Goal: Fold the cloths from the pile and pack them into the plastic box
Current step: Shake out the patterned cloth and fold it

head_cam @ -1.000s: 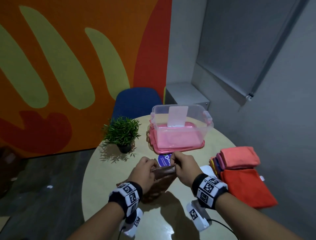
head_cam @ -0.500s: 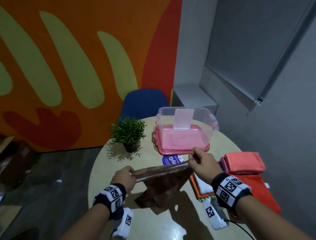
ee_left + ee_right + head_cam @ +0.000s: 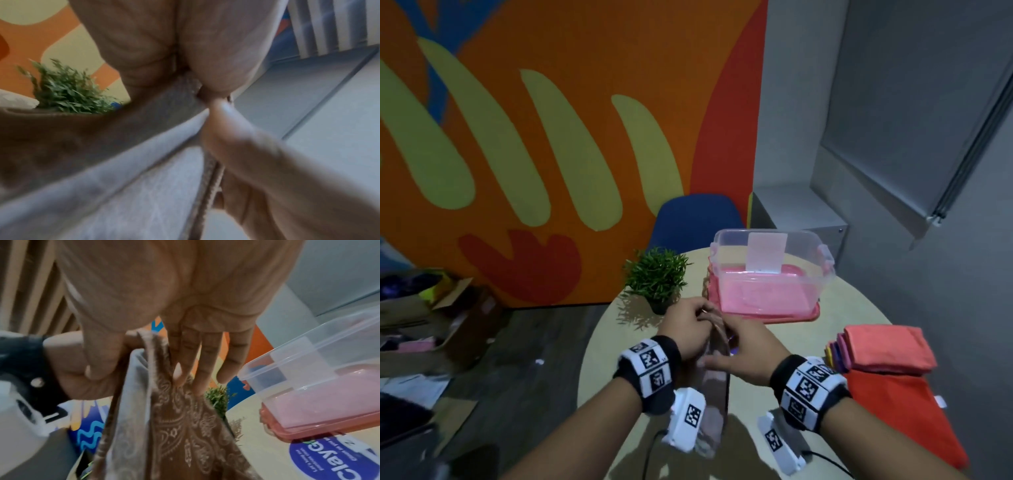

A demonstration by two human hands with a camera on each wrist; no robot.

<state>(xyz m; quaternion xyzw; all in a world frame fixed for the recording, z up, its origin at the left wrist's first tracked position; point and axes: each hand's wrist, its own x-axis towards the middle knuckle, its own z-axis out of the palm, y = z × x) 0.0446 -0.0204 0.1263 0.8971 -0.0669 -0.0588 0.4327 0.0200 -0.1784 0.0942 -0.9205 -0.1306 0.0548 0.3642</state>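
Both hands meet over the near-middle of the round table (image 3: 859,308), raised above it, forearms coming in from the bottom edge w/ marker bands on the wrists; left hand (image 3: 688,334) has its fingers curled, pinching the top corners of the brown patterned cloth (image 3: 714,387); in the left wrist view the thumb (image 3: 222,120) and fingers press the cloth edges together; so left grip is closed on the cloth. Right hand (image 3: 748,346) sits just beside the left, touching it; right wrist view shows its thumb (image 3: 102,356) pressing the cloth's top edge while the other fingers (image 3: 205,363) lie fairly straight down the cloth's far face; right grip is a thumb-and-finger pinch on the same cloth. Cloth hangs doubled below both hands, long & narrow, layers close together; head view is blurred so whether its lower end touches the table I can't tell.

Clear plastic box (image 3: 774,270) stands at the table's far side, lid off, on a pink lid (image 3: 767,313); pink shows through its walls. Pile of cloths (image 3: 887,349) lies at the right edge, orange-red ones on top, well apart from the hands. Small potted plant (image 3: 655,277) stands left of the box, near the left hand. Blue round sticker (image 3: 329,456) on the table in front of the box. Blue chair (image 3: 695,219) behind the table.
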